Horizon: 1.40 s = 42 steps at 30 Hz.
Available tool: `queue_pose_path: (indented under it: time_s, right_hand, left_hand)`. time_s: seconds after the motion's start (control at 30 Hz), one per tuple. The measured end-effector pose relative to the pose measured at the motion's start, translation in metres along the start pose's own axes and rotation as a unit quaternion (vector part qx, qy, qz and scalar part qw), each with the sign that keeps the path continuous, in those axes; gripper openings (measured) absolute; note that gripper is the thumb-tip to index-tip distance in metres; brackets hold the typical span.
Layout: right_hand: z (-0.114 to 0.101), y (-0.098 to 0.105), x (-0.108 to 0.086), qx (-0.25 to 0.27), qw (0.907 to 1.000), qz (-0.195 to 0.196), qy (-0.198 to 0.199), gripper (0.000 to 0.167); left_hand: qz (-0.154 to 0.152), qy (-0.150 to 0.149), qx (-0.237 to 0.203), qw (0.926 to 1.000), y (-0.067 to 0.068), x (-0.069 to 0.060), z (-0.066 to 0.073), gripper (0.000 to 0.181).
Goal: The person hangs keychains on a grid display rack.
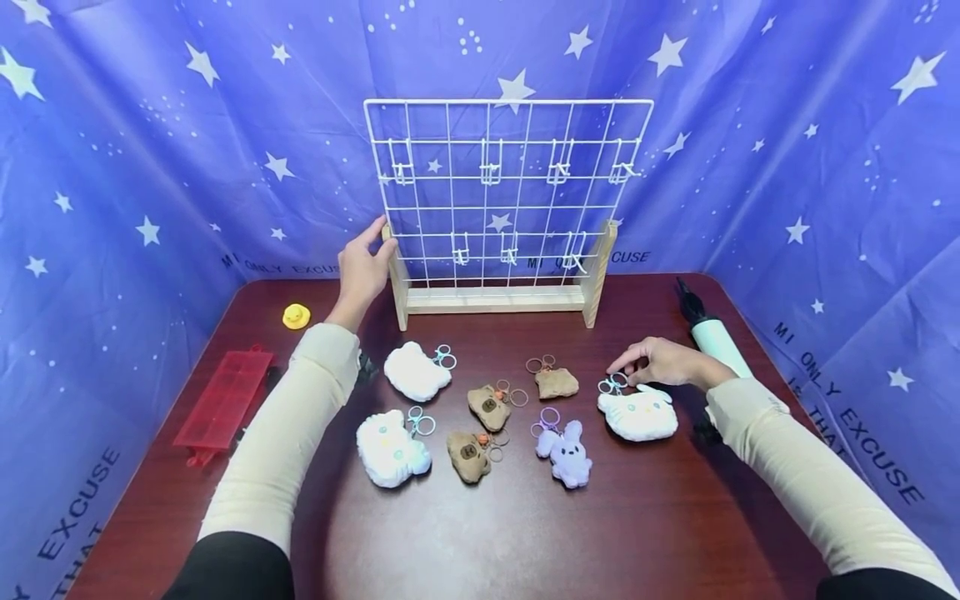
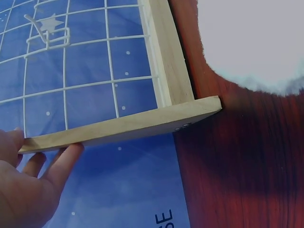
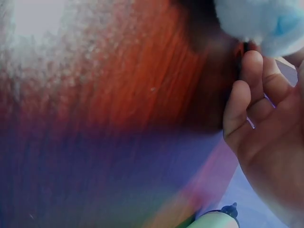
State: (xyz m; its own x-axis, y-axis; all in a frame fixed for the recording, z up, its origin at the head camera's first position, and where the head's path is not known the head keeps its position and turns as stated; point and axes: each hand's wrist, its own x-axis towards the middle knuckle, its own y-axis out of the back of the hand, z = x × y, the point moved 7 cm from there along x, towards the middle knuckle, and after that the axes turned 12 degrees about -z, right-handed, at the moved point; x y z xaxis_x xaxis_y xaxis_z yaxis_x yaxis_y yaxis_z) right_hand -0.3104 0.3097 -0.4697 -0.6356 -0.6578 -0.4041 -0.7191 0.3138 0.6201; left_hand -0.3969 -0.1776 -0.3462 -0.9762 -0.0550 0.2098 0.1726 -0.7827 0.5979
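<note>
My left hand (image 1: pixel 363 271) grips the left wooden post (image 1: pixel 397 279) of a white wire grid rack (image 1: pixel 487 208), thumb on one side and fingers on the other, as the left wrist view also shows. Several white hooks (image 1: pixel 490 173) hang on its wires. My right hand (image 1: pixel 663 364) is at the top of a white cat-face plush keychain (image 1: pixel 637 417), pinching it near its blue ring (image 1: pixel 613 383). In the right wrist view the white plush (image 3: pixel 261 23) is above the curled fingers; the thumb's contact is hidden there.
Other plush keychains lie before the rack: a white one (image 1: pixel 416 372), a white cat-face one (image 1: pixel 390 450), several brown ones (image 1: pixel 489 406) and a purple rabbit (image 1: pixel 570 458). A red plastic box (image 1: pixel 225 400) and yellow duck (image 1: pixel 296 316) lie left; a pale green cylinder with black nozzle (image 1: pixel 720 346) lies right.
</note>
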Motion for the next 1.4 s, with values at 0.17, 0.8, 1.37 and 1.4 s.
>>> queue_pose_path:
  time_s: [0.17, 0.8, 1.37, 1.4]
  right_hand:
    - [0.0027, -0.001, 0.0, -0.015, 0.9998, 0.012, 0.002, 0.026]
    - [-0.0065, 0.0016, 0.0011, -0.044, 0.9983, 0.037, 0.007, 0.025]
    - [0.0005, 0.0062, -0.0044, -0.014, 0.9986, 0.05, 0.0, 0.023]
    - [0.0001, 0.0067, -0.0052, -0.008, 0.9987, 0.051, 0.001, 0.023]
  left_hand:
    - [0.006, -0.012, 0.005, 0.9999, -0.0022, -0.0023, -0.0028, 0.046]
    - [0.006, -0.015, -0.012, 0.9998, 0.0001, -0.0012, -0.0034, 0.045]
    - [-0.009, -0.009, -0.042, 0.9991, -0.0013, 0.0002, -0.0045, 0.046]
    - [-0.011, -0.008, -0.046, 0.9988, -0.0014, 0.0005, -0.0045, 0.046]
